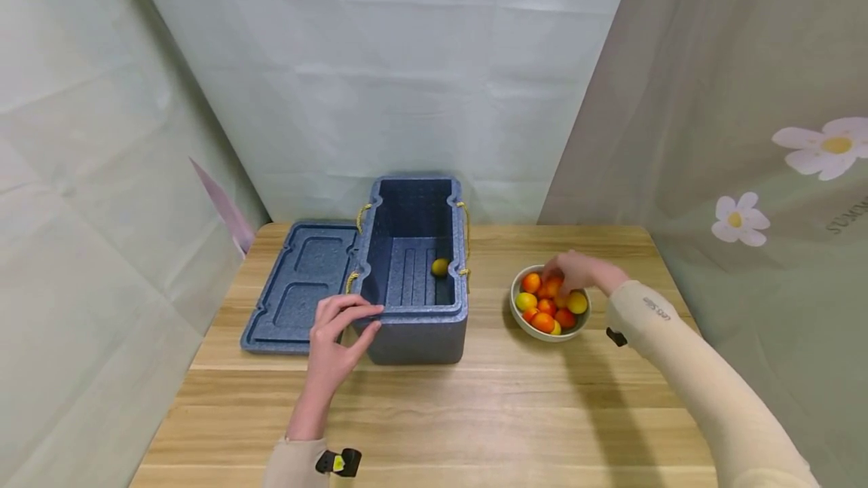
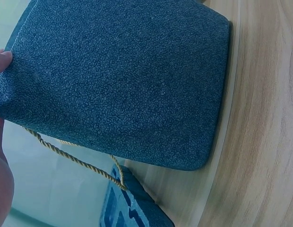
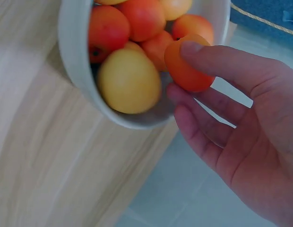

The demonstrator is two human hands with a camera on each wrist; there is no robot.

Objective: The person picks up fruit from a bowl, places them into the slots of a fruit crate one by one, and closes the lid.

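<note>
A dark blue speckled box stands lidless in the middle of the table, with yellow rope handles at its sides. One yellow fruit lies on its floor. My left hand holds the box's near left corner, fingers over the rim and thumb against the outer wall. To the right, my right hand reaches over a pale bowl of several orange, red and yellow fruits. Between thumb and fingers it pinches a small orange-red fruit at the bowl's inner edge, beside a larger yellow fruit.
The box's blue lid lies flat to the left, recessed side up, beside the box. Everything stands on a wooden table. Pale cloth hangs behind, and a flower-printed curtain hangs at the right.
</note>
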